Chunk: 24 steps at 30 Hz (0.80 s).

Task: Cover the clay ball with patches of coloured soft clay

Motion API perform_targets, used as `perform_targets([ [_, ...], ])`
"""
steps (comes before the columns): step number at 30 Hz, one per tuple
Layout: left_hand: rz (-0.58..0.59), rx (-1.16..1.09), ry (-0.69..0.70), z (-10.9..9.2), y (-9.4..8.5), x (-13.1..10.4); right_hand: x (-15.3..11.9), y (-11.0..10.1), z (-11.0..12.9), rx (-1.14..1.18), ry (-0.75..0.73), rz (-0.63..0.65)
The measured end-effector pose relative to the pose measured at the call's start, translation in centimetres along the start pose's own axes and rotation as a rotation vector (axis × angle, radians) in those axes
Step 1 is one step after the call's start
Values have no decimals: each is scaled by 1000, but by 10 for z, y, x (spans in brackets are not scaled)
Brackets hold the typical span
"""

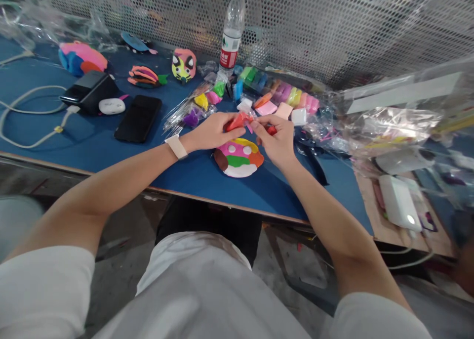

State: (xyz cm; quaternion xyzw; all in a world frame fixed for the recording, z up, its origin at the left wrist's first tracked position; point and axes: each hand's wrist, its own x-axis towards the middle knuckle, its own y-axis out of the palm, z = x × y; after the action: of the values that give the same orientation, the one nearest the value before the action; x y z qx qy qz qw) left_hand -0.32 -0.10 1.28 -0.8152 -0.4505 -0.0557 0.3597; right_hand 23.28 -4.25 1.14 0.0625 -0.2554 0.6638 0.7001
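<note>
My left hand (213, 130) is closed around a red, soft-looking packet of modelling clay (237, 121), gripped between thumb and fingers. From the other side, my right hand (278, 137) pinches at the packet's edge, its fingertips near a small pink strip. A small red lump (271, 130) shows within the right fingers. Just below both hands lies a rounded clay piece (239, 160) on the blue table (192, 181), patched in yellow, pink, green, orange, brown and white, with two pale dots. The hands hover over its far edge.
Behind my hands are coloured clay packs (285, 93) and a bottle (231, 32) with a red cap. To the left lie a phone (138, 119), a black charger (91, 92) and finished clay figures (184, 64). Plastic wrapping (400, 116) and a white power bank (400, 203) are at right.
</note>
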Motion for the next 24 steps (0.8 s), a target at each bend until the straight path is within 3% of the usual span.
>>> perform_targets([
  [8,3,-233,10,-6,2,-1,-4,-6,6,-74,-108,-10],
  [15,40,-231,9,-3,3,-2,-2,-9,4,-143,-149,96],
  [24,31,-254,-8,-3,4,-2,2,-11,6,-134,-168,96],
])
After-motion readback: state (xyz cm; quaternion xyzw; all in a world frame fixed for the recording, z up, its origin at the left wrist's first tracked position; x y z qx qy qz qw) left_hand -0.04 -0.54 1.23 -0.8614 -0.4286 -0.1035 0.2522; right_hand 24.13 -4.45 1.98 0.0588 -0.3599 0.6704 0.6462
